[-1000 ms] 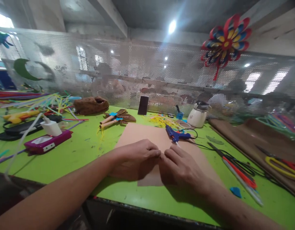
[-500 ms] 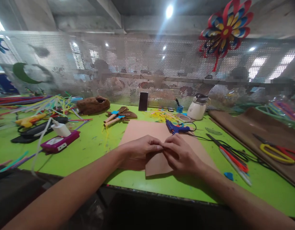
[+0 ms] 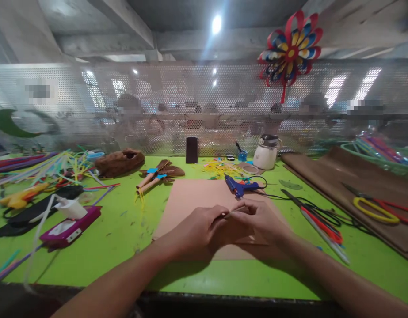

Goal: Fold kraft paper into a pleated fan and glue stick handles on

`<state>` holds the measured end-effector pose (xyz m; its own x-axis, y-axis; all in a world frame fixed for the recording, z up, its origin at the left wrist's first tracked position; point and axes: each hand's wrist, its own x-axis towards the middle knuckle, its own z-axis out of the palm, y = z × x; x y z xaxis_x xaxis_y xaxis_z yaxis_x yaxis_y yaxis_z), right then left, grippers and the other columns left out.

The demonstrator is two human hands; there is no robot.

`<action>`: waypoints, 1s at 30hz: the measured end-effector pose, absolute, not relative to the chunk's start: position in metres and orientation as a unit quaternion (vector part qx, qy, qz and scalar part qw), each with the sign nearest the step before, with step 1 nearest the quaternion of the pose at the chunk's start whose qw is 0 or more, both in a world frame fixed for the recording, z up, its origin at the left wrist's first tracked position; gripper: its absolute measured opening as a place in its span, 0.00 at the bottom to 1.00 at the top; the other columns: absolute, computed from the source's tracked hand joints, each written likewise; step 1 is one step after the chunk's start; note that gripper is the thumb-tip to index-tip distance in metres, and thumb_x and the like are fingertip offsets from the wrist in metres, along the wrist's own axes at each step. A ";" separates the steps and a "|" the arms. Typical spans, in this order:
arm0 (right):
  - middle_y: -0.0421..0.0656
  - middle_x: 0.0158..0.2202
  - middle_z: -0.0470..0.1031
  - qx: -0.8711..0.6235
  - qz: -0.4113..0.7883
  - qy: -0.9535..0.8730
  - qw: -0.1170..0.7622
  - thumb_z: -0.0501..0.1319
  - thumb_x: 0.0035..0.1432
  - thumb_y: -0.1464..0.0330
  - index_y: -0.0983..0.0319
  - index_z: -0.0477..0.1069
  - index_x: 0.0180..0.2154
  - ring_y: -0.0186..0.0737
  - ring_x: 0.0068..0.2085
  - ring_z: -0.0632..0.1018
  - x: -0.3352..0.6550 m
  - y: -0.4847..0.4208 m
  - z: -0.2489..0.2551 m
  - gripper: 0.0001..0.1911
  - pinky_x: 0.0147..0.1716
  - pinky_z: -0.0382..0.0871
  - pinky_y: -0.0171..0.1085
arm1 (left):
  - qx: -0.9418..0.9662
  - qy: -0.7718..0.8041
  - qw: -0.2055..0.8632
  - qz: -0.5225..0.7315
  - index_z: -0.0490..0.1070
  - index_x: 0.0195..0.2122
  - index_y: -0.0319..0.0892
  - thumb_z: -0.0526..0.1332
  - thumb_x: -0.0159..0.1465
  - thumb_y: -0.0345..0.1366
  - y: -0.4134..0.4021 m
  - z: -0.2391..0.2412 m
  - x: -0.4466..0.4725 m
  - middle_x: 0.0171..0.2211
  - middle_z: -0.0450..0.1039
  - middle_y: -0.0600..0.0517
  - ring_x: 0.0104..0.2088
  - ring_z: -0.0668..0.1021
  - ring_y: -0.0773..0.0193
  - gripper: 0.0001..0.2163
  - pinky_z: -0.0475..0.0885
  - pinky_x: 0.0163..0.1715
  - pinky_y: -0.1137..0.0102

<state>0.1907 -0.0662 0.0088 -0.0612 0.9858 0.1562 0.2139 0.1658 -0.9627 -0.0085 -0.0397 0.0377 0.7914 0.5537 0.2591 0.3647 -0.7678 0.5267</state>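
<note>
My left hand (image 3: 202, 226) and my right hand (image 3: 261, 221) meet above a flat tan cardboard sheet (image 3: 190, 196) on the table. Both are closed, thumbs and fingertips pinched together around something small and thin; a pale sliver shows between them, but its kind is hidden by my fingers. Shadow darkens the cardboard below my palms. Just beyond my right hand, a blue hot glue gun (image 3: 238, 187) lies across the sheet's far edge, its black cord running to the right.
Scissors (image 3: 372, 207) rest on brown material at right, near a long red-and-white tool (image 3: 326, 234). A purple power strip (image 3: 71, 227) sits left. Behind are brown winged figures (image 3: 154, 176), a phone (image 3: 192, 150), yellow scraps (image 3: 215, 168) and a white jug (image 3: 265, 154). A perforated screen (image 3: 177, 88) stands at the back.
The view has tilted up and turned slightly right. My pinched hands stay together; the raised cardboard corner seen between them before now lies lower, in shadow beneath my hands.
</note>
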 end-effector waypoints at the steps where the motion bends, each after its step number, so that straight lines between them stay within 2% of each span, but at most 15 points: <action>1: 0.42 0.27 0.75 -0.496 0.422 -0.585 0.483 0.66 0.45 0.59 0.65 0.74 0.29 0.38 0.29 0.74 0.191 -0.066 0.008 0.15 0.29 0.67 0.35 | 0.917 0.252 0.231 0.206 0.67 0.39 0.41 0.53 0.62 0.36 -0.039 0.038 -0.008 0.35 0.72 0.49 0.32 0.72 0.64 0.08 0.62 0.31 0.73; 7: 0.41 0.25 0.75 -0.492 0.456 -0.534 0.514 0.68 0.43 0.61 0.65 0.74 0.28 0.36 0.28 0.73 0.192 -0.068 0.007 0.14 0.30 0.66 0.35 | 0.915 0.266 0.227 0.201 0.66 0.40 0.41 0.52 0.63 0.37 -0.039 0.039 -0.007 0.35 0.73 0.49 0.31 0.72 0.64 0.09 0.61 0.29 0.73; 13: 0.41 0.26 0.74 -0.492 0.398 -0.575 0.519 0.66 0.47 0.63 0.64 0.74 0.27 0.36 0.30 0.72 0.191 -0.072 0.012 0.10 0.30 0.65 0.34 | 0.906 0.273 0.246 0.211 0.68 0.38 0.41 0.55 0.61 0.43 -0.040 0.039 -0.006 0.33 0.74 0.50 0.29 0.72 0.65 0.11 0.61 0.28 0.73; 16: 0.41 0.27 0.73 -0.475 0.365 -0.605 0.524 0.65 0.48 0.64 0.64 0.74 0.27 0.37 0.31 0.72 0.192 -0.072 0.013 0.09 0.32 0.65 0.34 | 0.895 0.280 0.266 0.223 0.69 0.38 0.40 0.52 0.63 0.43 -0.041 0.041 -0.006 0.33 0.74 0.50 0.30 0.72 0.65 0.13 0.62 0.29 0.73; 18: 0.41 0.27 0.73 -0.469 0.383 -0.604 0.518 0.66 0.47 0.63 0.64 0.73 0.28 0.36 0.31 0.72 0.193 -0.072 0.014 0.09 0.31 0.66 0.34 | 0.886 0.288 0.282 0.231 0.70 0.38 0.40 0.49 0.65 0.42 -0.041 0.041 -0.005 0.33 0.74 0.50 0.31 0.72 0.65 0.14 0.62 0.30 0.73; 22: 0.42 0.30 0.74 -0.462 0.472 -0.574 0.484 0.67 0.45 0.61 0.63 0.72 0.36 0.38 0.31 0.74 0.190 -0.072 0.014 0.17 0.29 0.67 0.35 | 0.877 0.282 0.307 0.240 0.70 0.38 0.41 0.50 0.65 0.40 -0.039 0.038 -0.004 0.33 0.74 0.52 0.31 0.72 0.66 0.12 0.63 0.32 0.74; 26: 0.40 0.24 0.71 -0.476 0.445 -0.580 0.489 0.68 0.42 0.60 0.64 0.71 0.27 0.36 0.27 0.71 0.183 -0.071 0.011 0.15 0.26 0.65 0.33 | 0.884 0.278 0.290 0.239 0.70 0.36 0.41 0.51 0.64 0.36 -0.037 0.031 -0.001 0.32 0.73 0.52 0.31 0.72 0.67 0.10 0.63 0.32 0.74; 30: 0.38 0.21 0.67 -0.493 0.400 -0.584 0.506 0.68 0.43 0.60 0.64 0.69 0.23 0.33 0.24 0.67 0.180 -0.071 0.007 0.14 0.23 0.61 0.32 | 0.881 0.301 0.285 0.230 0.69 0.35 0.40 0.50 0.64 0.38 -0.038 0.029 0.001 0.30 0.72 0.52 0.29 0.70 0.67 0.11 0.61 0.28 0.74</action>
